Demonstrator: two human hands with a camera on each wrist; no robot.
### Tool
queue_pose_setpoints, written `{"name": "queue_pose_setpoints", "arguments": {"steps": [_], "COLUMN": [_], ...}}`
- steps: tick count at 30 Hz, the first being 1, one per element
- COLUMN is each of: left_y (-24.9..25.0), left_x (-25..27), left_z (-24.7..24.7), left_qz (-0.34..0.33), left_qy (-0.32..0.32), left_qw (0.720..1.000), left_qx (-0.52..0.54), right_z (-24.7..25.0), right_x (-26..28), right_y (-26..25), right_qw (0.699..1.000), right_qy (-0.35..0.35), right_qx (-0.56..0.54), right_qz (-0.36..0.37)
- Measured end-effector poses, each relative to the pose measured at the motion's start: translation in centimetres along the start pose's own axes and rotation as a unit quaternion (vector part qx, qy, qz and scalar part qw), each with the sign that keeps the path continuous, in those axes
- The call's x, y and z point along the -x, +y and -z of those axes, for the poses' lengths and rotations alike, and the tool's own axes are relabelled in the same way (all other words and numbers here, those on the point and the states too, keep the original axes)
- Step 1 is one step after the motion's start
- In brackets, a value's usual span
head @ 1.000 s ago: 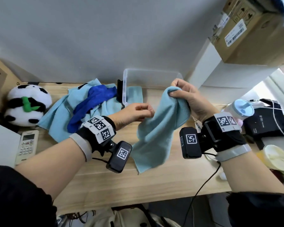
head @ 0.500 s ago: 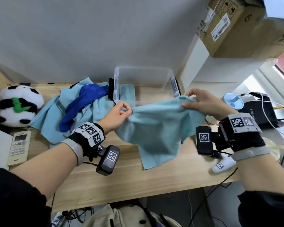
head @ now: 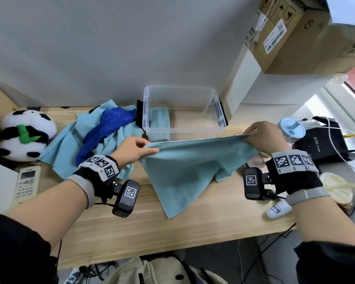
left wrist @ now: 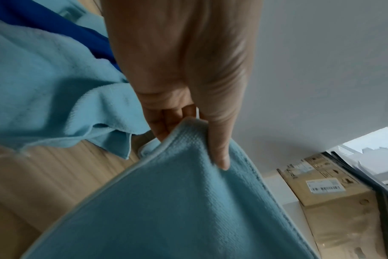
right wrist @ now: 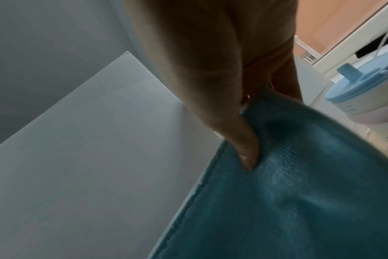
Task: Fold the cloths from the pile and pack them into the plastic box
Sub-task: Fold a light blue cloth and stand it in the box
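Left hand (head: 131, 152), at 9 o'clock, pinches one corner of the light-blue cloth (head: 191, 167). Right hand (head: 262, 140), at 3 o'clock, pinches the opposite corner, top edge taut.

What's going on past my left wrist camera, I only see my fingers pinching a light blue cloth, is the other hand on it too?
Observer: Yes. The right hand pinches the opposite corner, so the cloth hangs stretched between it and the left hand.
Operator: Is the box near?
Observer: The box stands open just behind the cloth's top edge.
Operator: Anything in it?
Observer: One folded cloth sits at its left end.
Operator: Is the pile all the same colour?
Observer: No. The pile left of the box is light blue with a dark blue cloth on top.
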State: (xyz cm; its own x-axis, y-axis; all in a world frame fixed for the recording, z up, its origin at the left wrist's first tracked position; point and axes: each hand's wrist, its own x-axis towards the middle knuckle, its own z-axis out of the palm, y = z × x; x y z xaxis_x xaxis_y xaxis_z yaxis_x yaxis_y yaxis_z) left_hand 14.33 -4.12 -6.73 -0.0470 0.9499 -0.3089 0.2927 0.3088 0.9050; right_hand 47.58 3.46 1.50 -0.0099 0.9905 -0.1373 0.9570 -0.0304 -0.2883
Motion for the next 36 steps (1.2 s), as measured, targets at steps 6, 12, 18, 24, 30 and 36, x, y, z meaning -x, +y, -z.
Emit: {"name": "queue_pose_setpoints", "arguments": {"steps": [6, 12, 18, 24, 30, 36], "left_y": [-0.2, 4.3, 8.0, 2.9, -5.6, -11.5], "left_x": [-0.3, -0.9, -0.5, 0.9, 2.7, 5.2], "left_z": [0.8, 1.3, 1.7, 0.4, -1.5, -3.4], "left_qz": [0.021, -0.051, -0.091, 0.002, 0.151, 0.296], "left_qy": [0.084, 0.169, 0.144, 0.087, -0.003, -0.14], "left_qw": [0.992, 0.963, 0.934, 0.959, 0.967, 0.927], "left_qx": [0.089, 0.206, 0.313, 0.269, 0.207, 0.183], "right_z": [-0.7, 0.2, 1.6, -2.2, -8.3, -12.7], "right_x": [-0.7, -1.4, 0.1, 2.3, 5.6, 8.1], "right_y": [1.4, 0.7, 0.7, 3.7, 7.2, 9.4], "right_qw": [0.973, 0.856, 0.733, 0.726, 0.741, 0.713], "right_qy": [0.092, 0.154, 0.139, -0.006, -0.207, -0.359], "right_qx": [-0.211, -0.493, -0.665, -0.687, -0.63, -0.567], "right_qz": [-0.008, -0.024, 0.041, -0.011, -0.109, -0.202]}}
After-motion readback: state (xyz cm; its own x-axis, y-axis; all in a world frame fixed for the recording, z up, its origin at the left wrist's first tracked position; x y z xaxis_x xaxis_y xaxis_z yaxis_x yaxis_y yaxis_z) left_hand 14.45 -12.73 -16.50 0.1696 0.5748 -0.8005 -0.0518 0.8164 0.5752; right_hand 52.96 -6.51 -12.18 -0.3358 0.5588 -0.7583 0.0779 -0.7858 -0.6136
